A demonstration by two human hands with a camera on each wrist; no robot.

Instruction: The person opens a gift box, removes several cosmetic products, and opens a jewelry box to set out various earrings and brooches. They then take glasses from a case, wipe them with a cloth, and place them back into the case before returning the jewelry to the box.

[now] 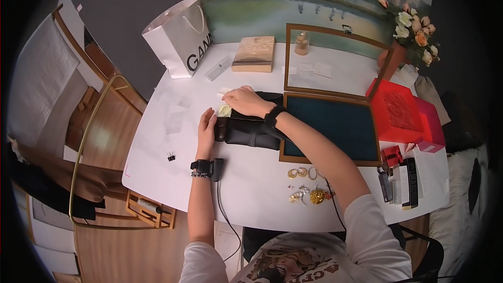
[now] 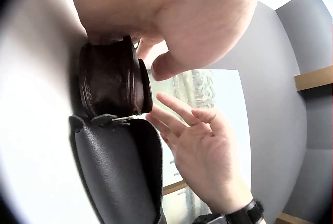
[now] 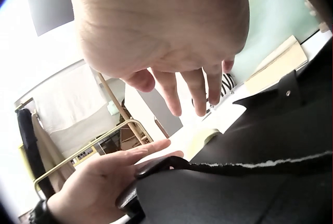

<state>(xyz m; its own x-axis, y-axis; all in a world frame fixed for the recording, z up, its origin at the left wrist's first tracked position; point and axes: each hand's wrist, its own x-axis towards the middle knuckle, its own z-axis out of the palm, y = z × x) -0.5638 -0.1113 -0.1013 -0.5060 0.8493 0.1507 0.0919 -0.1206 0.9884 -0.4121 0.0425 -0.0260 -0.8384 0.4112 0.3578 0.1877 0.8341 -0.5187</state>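
Beside a dark brown rounded leather item [image 2: 106,81], my left hand [image 1: 207,131] has its fingers extended at the left end of a black leather case [image 1: 252,134]. Whether it touches the brown item is unclear. My right hand [image 1: 247,101] is over the far side of the case with its fingers loosely spread, as the left wrist view shows. Just under and left of its fingers lies a pale yellow item [image 1: 224,110]. In the right wrist view, the black leather [image 3: 229,193] has a ragged pale edge, and the left hand [image 3: 99,182] is beside it.
An open wooden-framed display box [image 1: 330,128] stands right of the case, with gold jewellery [image 1: 317,196] in front. A red box [image 1: 395,110] is at the right. Behind are a white paper bag [image 1: 175,36] and a flat box [image 1: 253,54]. A binder clip [image 1: 171,156] lies at the left.
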